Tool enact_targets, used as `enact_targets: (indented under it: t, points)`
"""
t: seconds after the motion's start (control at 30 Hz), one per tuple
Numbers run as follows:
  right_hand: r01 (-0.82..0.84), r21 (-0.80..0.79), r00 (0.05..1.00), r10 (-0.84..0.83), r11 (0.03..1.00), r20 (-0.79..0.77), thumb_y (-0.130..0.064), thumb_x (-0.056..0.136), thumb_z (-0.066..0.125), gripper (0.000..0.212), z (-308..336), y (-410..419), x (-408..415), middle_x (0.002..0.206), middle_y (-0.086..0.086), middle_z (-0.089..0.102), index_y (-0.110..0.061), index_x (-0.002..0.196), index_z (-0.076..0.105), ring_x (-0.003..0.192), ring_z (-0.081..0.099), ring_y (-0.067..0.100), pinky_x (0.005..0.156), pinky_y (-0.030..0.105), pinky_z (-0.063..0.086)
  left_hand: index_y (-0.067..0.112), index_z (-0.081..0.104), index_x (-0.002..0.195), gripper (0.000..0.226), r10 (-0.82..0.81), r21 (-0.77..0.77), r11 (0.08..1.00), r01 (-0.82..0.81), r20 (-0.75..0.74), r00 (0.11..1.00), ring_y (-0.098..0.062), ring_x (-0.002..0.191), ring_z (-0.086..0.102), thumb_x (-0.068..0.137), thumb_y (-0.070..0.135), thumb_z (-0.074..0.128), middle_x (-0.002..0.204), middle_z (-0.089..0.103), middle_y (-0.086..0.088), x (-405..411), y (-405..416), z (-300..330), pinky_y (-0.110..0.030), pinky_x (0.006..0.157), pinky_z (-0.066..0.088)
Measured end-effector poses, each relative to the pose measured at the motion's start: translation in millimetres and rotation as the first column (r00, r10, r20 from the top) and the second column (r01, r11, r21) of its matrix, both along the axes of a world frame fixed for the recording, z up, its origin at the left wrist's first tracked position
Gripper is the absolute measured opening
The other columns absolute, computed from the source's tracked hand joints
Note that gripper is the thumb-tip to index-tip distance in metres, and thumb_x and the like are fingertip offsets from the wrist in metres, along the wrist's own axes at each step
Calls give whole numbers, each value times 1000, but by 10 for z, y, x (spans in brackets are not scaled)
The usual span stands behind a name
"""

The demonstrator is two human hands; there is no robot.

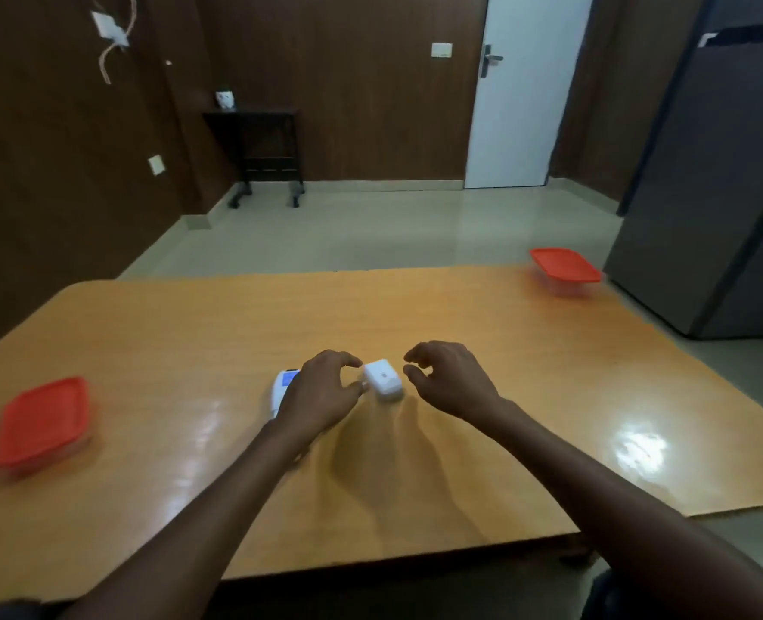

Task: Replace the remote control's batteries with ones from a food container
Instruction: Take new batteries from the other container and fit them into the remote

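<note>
A white remote control (282, 389) with a blue screen lies on the wooden table (505, 351), mostly hidden under my left hand (321, 396). Just right of it is a small white block-shaped piece (383, 380), blurred; I cannot tell whether it is the battery cover. My left thumb and index finger pinch its left end. My right hand (449, 380) hovers just right of the piece with loosely curled fingers, holding nothing. One red-lidded food container (42, 420) sits near the table's left edge, another red-lidded food container (565, 265) at the far right corner. No batteries are visible.
A dark grey fridge (719, 194) stands right of the table. Beyond the table's far edge are pale floor tiles, a white door (527, 105) and a small dark side table (263, 149) against the wood-panelled wall.
</note>
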State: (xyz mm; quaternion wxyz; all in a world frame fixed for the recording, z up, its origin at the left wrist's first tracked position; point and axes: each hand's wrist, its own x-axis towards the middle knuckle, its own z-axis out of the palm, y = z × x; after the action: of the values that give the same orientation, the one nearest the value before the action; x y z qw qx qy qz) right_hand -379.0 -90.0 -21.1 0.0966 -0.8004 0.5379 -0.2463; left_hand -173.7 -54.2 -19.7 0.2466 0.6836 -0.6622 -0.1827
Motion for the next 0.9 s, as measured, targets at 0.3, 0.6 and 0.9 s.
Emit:
enact_targets:
  t: [0.3, 0.6, 0.9]
  points:
    - [-141, -1, 988, 141, 990, 62, -29, 92, 65, 20, -72, 503, 973, 101, -4, 74, -16, 105, 74, 84, 68, 12, 77, 26, 42, 28, 68, 121, 33, 180, -53, 982, -181, -30, 983, -17, 121, 57, 90, 36, 68, 132, 62, 4, 986, 744, -90, -29, 91, 44]
    - [-330, 42, 933, 319, 943, 168, -26, 91, 65, 21, -49, 740, 2212, 100, -2, 77, -13, 105, 76, 86, 69, 12, 85, 31, 52, 21, 69, 115, 24, 577, -211, 796, -568, -20, 816, -34, 136, 40, 91, 24, 64, 133, 57, -6, 2037, 1189, -111, -41, 105, 37]
    - [-438, 106, 898, 428, 893, 102, -23, 90, 62, 28, -196, 946, 3139, 114, 1, 73, -16, 116, 71, 101, 67, 19, 86, 32, 51, 19, 66, 117, 34, 698, -206, 680, -704, -112, 707, -34, 115, 56, 84, 21, 77, 134, 48, -11, 2543, 1306, -311, -37, 92, 47]
